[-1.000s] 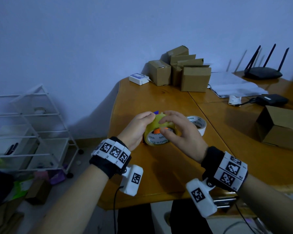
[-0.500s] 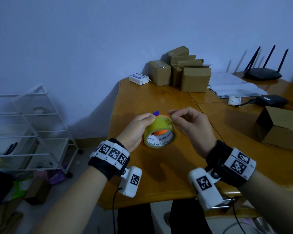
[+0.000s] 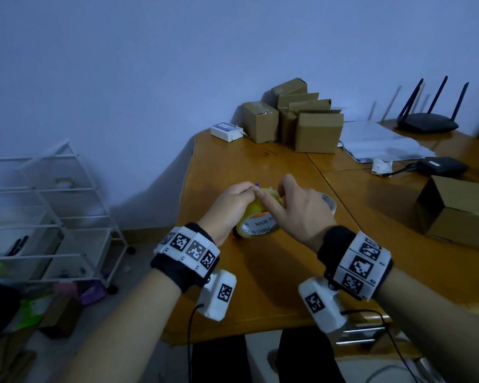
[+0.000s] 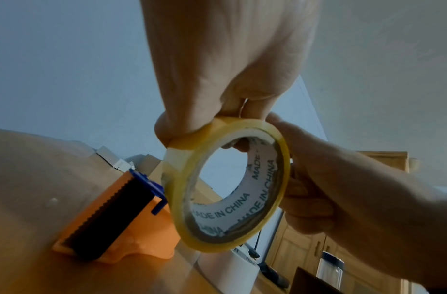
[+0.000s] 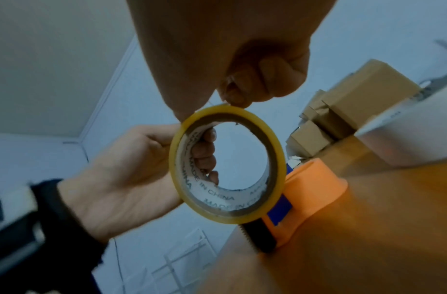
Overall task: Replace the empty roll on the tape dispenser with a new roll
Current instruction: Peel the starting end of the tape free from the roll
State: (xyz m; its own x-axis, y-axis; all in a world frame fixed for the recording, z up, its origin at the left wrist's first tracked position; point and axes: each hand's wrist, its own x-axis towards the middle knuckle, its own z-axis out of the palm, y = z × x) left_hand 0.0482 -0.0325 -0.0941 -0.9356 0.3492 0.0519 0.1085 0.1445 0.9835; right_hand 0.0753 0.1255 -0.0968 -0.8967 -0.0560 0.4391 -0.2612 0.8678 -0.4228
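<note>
A new yellow tape roll with "MADE IN CHINA" printed inside its core is held upright just above the wooden table. My left hand grips its left side, thumb outside and fingers curled into the core. My right hand pinches the outer layer at the roll's top. The orange tape dispenser with a blue part and a black toothed blade lies on the table right behind the roll. An empty white core peeks out behind my right hand.
Several small cardboard boxes stand at the table's far edge, beside a white box. Papers, a black router and a larger cardboard box are to the right. A white wire rack stands on the floor at left.
My right hand drew back to the roll's right edge half a second ago and has now returned over the roll's top. The left hand has kept hold of the roll.
</note>
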